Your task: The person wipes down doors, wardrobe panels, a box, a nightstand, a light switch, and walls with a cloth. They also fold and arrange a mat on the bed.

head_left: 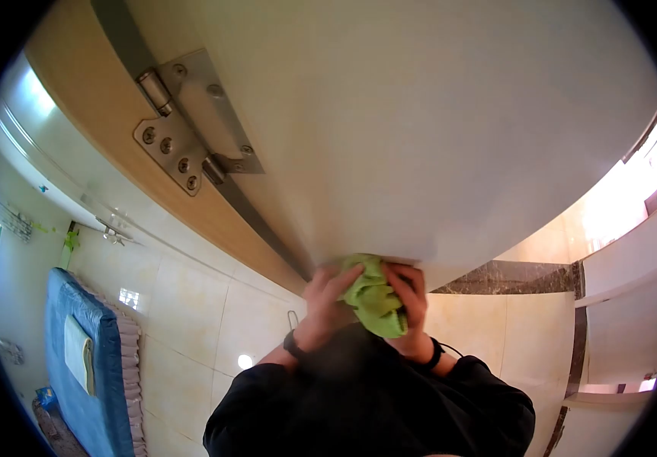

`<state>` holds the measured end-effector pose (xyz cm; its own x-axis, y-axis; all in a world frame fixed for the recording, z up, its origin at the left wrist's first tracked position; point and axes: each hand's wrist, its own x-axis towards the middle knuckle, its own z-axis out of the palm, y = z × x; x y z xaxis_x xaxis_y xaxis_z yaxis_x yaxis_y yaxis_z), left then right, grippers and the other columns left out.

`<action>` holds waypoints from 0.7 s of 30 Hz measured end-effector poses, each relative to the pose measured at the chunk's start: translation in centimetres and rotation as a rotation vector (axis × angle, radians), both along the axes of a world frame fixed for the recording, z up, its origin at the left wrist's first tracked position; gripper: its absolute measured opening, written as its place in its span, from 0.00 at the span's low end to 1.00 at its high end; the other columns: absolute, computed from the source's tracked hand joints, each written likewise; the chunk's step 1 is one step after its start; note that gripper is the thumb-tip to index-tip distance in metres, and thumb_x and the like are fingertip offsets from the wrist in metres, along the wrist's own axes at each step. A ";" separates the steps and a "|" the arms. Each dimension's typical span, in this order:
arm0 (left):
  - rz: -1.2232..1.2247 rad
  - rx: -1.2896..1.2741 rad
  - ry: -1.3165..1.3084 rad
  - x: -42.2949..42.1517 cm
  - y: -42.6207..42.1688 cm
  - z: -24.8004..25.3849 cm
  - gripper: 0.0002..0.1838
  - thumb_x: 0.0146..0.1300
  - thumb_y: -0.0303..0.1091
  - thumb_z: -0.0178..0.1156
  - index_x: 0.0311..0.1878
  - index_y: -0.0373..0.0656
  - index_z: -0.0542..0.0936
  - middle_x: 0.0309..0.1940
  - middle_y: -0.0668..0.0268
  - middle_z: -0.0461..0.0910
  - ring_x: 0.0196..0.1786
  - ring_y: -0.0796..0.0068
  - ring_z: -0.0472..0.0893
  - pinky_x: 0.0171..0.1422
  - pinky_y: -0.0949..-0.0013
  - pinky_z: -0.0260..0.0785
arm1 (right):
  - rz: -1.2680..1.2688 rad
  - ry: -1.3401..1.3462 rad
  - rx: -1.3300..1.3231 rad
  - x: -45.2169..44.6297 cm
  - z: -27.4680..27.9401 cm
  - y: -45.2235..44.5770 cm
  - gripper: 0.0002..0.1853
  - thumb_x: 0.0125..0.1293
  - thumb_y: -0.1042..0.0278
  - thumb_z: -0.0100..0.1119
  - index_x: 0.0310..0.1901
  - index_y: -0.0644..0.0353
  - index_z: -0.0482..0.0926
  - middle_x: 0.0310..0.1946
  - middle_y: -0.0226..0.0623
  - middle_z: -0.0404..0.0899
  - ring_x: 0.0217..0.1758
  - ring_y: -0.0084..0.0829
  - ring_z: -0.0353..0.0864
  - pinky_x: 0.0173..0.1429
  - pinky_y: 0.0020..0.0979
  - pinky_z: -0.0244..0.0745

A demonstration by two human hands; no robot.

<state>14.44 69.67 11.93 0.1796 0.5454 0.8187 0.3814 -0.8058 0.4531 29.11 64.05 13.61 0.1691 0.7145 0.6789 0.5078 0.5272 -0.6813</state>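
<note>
A crumpled green cloth [376, 298] is bunched between my two hands, close against the lower part of a pale door [435, 137]. My left hand [327, 298] grips the cloth from its left side, fingers curled onto it. On the other side my right hand [411, 301] has its fingers bent over the cloth's upper right part. Both wrists wear dark bands. Up and to the left, a metal hinge [184, 126] with several screws joins the door to a wooden frame [92, 114].
At the left stands a blue-covered bed [100, 358] with a ruffled edge and a pale folded item [79, 354] on top. Glossy tiles [184, 305] cover the floor. A dark stone strip [507, 277] crosses it at right, near white panels [629, 320].
</note>
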 end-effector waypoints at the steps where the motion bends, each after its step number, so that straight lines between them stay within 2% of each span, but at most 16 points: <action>1: -0.045 0.012 0.017 1.0 0.2 1.5 0.32 0.44 0.26 0.73 0.57 0.48 0.80 0.42 0.62 0.79 0.38 0.62 0.81 0.38 0.64 0.76 | -0.044 -0.005 0.034 0.9 0.2 -0.2 0.30 0.46 0.75 0.74 0.56 0.65 0.79 0.52 0.45 0.75 0.50 0.42 0.79 0.49 0.34 0.78; 4: -0.181 -0.015 0.070 3.8 -0.1 2.2 0.32 0.44 0.24 0.72 0.58 0.52 0.81 0.41 0.66 0.79 0.33 0.67 0.82 0.34 0.67 0.77 | -0.214 0.030 0.171 2.9 -0.2 -0.8 0.26 0.49 0.75 0.74 0.52 0.67 0.79 0.48 0.45 0.78 0.50 0.42 0.79 0.50 0.35 0.77; 8: -0.316 -0.036 0.082 6.3 -0.2 0.5 0.32 0.45 0.22 0.69 0.58 0.54 0.81 0.40 0.69 0.78 0.30 0.70 0.82 0.31 0.70 0.77 | -0.348 0.056 0.128 4.3 -3.1 -2.1 0.23 0.52 0.74 0.72 0.52 0.64 0.80 0.48 0.45 0.78 0.49 0.42 0.78 0.53 0.36 0.75; 11: -0.322 -0.089 0.100 6.4 -0.7 -0.8 0.31 0.47 0.21 0.67 0.58 0.55 0.80 0.40 0.69 0.78 0.30 0.70 0.82 0.32 0.70 0.77 | -0.371 0.017 0.068 4.6 -5.4 -2.9 0.22 0.53 0.74 0.71 0.52 0.64 0.80 0.48 0.45 0.77 0.48 0.41 0.78 0.52 0.35 0.75; 15: -0.304 -0.164 0.135 5.6 -1.1 -2.8 0.31 0.47 0.21 0.67 0.58 0.55 0.80 0.42 0.68 0.78 0.32 0.68 0.82 0.33 0.68 0.77 | -0.286 0.007 0.026 4.4 -5.9 -3.0 0.20 0.55 0.74 0.69 0.50 0.67 0.79 0.48 0.46 0.76 0.50 0.42 0.78 0.53 0.36 0.75; 17: -0.281 -0.213 0.124 4.9 -1.3 -2.5 0.31 0.47 0.21 0.67 0.58 0.55 0.80 0.42 0.67 0.77 0.33 0.65 0.82 0.34 0.66 0.78 | -0.244 -0.030 0.039 4.3 -5.8 -2.8 0.20 0.53 0.74 0.71 0.48 0.66 0.79 0.48 0.46 0.76 0.49 0.44 0.78 0.53 0.38 0.75; 21: -0.164 -0.244 0.115 2.6 -1.6 -2.6 0.32 0.45 0.19 0.67 0.57 0.55 0.81 0.43 0.66 0.77 0.35 0.61 0.82 0.35 0.63 0.78 | -0.120 -0.080 0.031 3.3 -4.4 -1.7 0.21 0.52 0.77 0.70 0.50 0.67 0.81 0.48 0.45 0.75 0.49 0.42 0.78 0.52 0.35 0.75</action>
<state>17.08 68.09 9.34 0.3653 0.6794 0.6363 0.3149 -0.7335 0.6024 32.38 62.38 9.23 0.1963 0.6708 0.7152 0.6205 0.4798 -0.6203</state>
